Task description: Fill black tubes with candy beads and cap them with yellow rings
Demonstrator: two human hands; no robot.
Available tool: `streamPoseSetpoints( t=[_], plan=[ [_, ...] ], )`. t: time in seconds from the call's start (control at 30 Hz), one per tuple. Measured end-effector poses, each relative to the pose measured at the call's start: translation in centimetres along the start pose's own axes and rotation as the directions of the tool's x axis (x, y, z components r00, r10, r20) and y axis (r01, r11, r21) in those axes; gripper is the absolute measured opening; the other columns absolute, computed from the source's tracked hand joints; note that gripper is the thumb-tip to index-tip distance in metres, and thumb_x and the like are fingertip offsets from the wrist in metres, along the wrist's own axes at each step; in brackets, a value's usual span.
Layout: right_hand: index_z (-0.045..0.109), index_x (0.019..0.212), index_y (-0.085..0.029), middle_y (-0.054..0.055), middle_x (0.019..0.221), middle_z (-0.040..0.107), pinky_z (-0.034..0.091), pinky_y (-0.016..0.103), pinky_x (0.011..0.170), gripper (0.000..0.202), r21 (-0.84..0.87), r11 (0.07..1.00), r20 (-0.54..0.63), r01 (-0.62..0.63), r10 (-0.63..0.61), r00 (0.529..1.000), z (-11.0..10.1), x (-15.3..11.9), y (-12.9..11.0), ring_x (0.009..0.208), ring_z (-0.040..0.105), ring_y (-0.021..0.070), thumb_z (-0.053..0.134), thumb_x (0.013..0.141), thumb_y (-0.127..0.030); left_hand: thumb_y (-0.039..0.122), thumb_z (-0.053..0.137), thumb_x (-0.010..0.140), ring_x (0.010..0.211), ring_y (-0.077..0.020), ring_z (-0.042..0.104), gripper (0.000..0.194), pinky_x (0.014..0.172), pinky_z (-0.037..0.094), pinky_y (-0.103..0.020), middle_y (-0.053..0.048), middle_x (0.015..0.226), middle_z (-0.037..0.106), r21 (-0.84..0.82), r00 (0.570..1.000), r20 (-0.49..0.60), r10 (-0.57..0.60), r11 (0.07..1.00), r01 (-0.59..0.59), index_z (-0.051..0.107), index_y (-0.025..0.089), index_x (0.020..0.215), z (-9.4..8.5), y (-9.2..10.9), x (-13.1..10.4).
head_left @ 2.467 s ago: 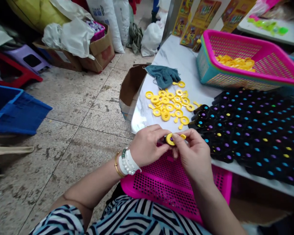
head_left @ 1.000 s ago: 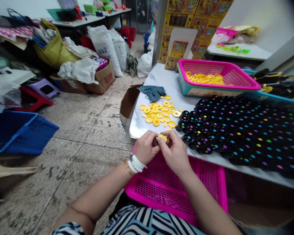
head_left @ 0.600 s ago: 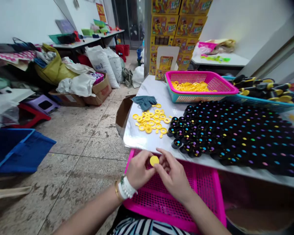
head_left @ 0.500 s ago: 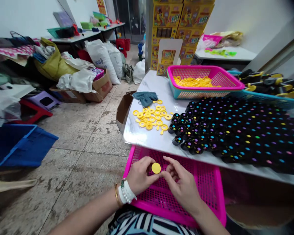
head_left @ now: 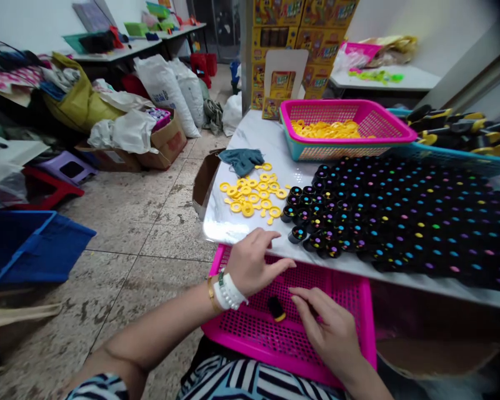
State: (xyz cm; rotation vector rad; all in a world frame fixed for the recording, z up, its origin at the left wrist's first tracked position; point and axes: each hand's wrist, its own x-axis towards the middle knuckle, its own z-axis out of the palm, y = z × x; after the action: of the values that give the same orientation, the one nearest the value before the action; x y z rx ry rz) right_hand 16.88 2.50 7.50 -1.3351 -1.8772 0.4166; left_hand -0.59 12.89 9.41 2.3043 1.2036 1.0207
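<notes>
My left hand (head_left: 253,262) is over the pink basket (head_left: 250,341) on my lap, near the table edge. Its thumb and fingers are spread, with nothing between them. My right hand (head_left: 328,328) hovers over the basket's right half. Its thumb and forefinger are slightly apart and hold nothing visible. Between and below the hands is a small black cylinder with a yellow end (head_left: 276,309), slightly blurred, touched by neither hand. On the table ahead lie loose yellow ring pieces with short tabs (head_left: 253,198). Black cylinders with coloured dots (head_left: 400,216) stand packed together to the right.
A pink basket (head_left: 350,105) holding more yellow pieces stands at the back of the white table (head_left: 220,228). A dark teal cloth (head_left: 242,161) lies by the rings. Stacked yellow boxes (head_left: 275,78) rise behind. A blue crate (head_left: 37,247) sits on the floor at left.
The yellow-ended piece has left my left hand and is now lower, over the basket. My left hand has opened and moved up; my right hand has moved down and right.
</notes>
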Motion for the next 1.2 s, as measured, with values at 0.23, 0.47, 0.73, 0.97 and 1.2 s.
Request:
streamPoseSetpoints(
  t=[0.23,0.47,0.73,0.97,1.2],
  plan=[
    [0.064,0.109,-0.02,0.005,0.083,0.071,0.055,0.027,0.06,0.022,-0.034,0.992,0.042,0.125,-0.124,0.991,0.2,1.5,-0.7,0.068,0.067,0.0157,0.055,0.091,-0.011,0.039,0.073,0.076,0.079,-0.0194,0.061,0.033,0.071,0.054,-0.034,-0.005,0.086,0.065,-0.037,1.0,-0.011,0.0,0.999,0.0,0.063,0.017,0.098,3.3,-0.7,3.8],
    [0.06,0.123,-0.015,0.015,0.107,0.069,0.057,0.032,0.072,0.032,-0.3,0.944,-0.068,0.137,-0.165,0.984,2.5,6.6,-1.5,0.089,0.069,0.0223,0.057,0.093,-0.023,0.026,0.069,0.078,0.082,-0.019,0.06,0.022,0.074,0.053,-0.036,-0.006,0.09,0.063,0.027,0.985,-0.112,-0.135,0.99,0.139,0.06,0.017,0.096,-2.2,-3.1,0.3],
    [0.054,0.132,-0.012,0.025,0.138,0.053,0.049,0.036,0.049,0.049,-0.565,0.825,0.089,0.016,0.042,0.995,5.3,10.6,-1.5,0.07,0.067,0.0256,0.053,0.092,-0.039,0.021,0.068,0.076,0.074,-0.0155,0.063,0.024,0.07,0.054,-0.033,-0.004,0.088,0.069,0.008,0.975,-0.14,-0.174,0.984,0.177,0.062,0.017,0.099,-4.0,-4.7,-0.2],
    [0.055,0.131,-0.012,0.021,0.12,0.065,0.056,0.038,0.064,0.04,-0.445,0.863,0.228,0.24,-0.149,0.962,3.7,7.8,-1.2,0.088,0.067,0.0279,0.054,0.092,-0.023,0.023,0.069,0.078,0.081,-0.0179,0.064,0.028,0.075,0.054,-0.036,-0.007,0.093,0.07,0.009,0.982,-0.145,-0.124,0.992,0.126,0.061,0.018,0.104,-3.9,-4.8,-0.3],
    [0.064,0.089,-0.02,0.001,0.073,0.065,0.051,0.024,0.052,0.005,0.232,0.967,0.113,-0.107,0.083,0.99,3.1,9.6,-2.7,0.059,0.059,0.0119,0.06,0.089,-0.023,0.029,0.073,0.078,0.088,-0.0225,0.064,0.026,0.081,0.051,-0.041,-0.007,0.094,0.073,-0.008,0.99,-0.126,-0.064,0.998,0.063,0.065,0.017,0.1,-3.4,-5.0,-0.4]
  ],
)
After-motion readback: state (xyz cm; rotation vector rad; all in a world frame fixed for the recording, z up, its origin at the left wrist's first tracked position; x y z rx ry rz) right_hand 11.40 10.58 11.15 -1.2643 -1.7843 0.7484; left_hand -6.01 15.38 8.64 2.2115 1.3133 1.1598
